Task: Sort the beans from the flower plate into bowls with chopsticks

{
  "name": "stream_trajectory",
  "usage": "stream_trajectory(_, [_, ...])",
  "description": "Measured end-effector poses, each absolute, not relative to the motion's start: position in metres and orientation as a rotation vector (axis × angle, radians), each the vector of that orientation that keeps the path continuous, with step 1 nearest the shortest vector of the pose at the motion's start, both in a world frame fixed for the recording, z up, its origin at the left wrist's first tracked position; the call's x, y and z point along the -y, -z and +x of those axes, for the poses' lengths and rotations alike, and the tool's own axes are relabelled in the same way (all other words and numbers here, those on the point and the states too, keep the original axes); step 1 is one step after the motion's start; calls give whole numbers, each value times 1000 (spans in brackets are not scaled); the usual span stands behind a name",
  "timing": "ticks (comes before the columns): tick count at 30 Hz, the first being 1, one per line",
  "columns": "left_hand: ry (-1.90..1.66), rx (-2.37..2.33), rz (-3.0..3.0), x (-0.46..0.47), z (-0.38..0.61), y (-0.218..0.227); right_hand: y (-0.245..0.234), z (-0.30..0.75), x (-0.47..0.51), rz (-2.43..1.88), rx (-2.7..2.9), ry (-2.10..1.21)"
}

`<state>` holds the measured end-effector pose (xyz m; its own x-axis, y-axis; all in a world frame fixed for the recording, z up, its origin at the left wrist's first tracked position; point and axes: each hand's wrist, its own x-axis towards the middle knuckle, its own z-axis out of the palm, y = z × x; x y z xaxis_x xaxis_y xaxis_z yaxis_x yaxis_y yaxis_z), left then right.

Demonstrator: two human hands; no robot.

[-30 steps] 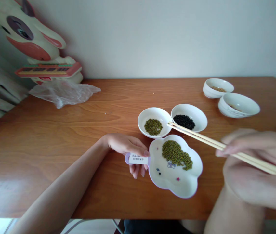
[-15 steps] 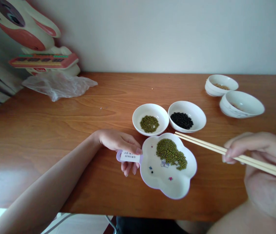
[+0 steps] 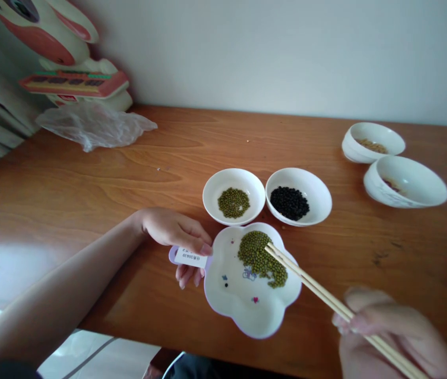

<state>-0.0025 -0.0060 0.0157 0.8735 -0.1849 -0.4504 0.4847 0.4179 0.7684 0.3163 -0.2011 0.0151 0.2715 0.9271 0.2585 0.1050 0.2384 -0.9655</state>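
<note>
My left hand (image 3: 181, 237) is closed around the short handle of a white flower-shaped plate (image 3: 242, 310) with a lilac rim. A paper label (image 3: 190, 257) with writing lies on that handle. Green mung beans (image 3: 257, 252) are heaped in the upper part of the plate, with a small black dot lower left of them. My right hand (image 3: 385, 326), slightly blurred, grips a pair of wooden chopsticks (image 3: 321, 293). Their tips are close together over the mung beans; whether they touch any I cannot tell.
Behind the plate stand a white bowl (image 3: 212, 205) of mung beans and a white bowl (image 3: 321, 197) of black beans. Two more bowls, a rear one (image 3: 351, 147) and a nearer one (image 3: 428, 184), sit far right. A plastic bag (image 3: 100, 126) and a toy keyboard (image 3: 85, 84) are back left.
My right hand has brought the chopsticks from the plate's upper edge down and left over the mung beans. The view has shifted somewhat; my left hand keeps hold of the plate.
</note>
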Motion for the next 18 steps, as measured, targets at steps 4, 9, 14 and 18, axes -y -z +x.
stream_trajectory(4, [429,-342,1080,6,-2,-18,-1,298,210,-1097,963,-801])
stream_trajectory(9, [421,-278,1122,3,-1,-18,4,282,206,-1062,768,-802])
stream_trajectory(14, [415,-261,1167,2,0,-20,5,282,198,-1074,524,-810])
stream_trajectory(18, [390,-283,1217,3,-3,-14,6,282,197,-1049,476,-819])
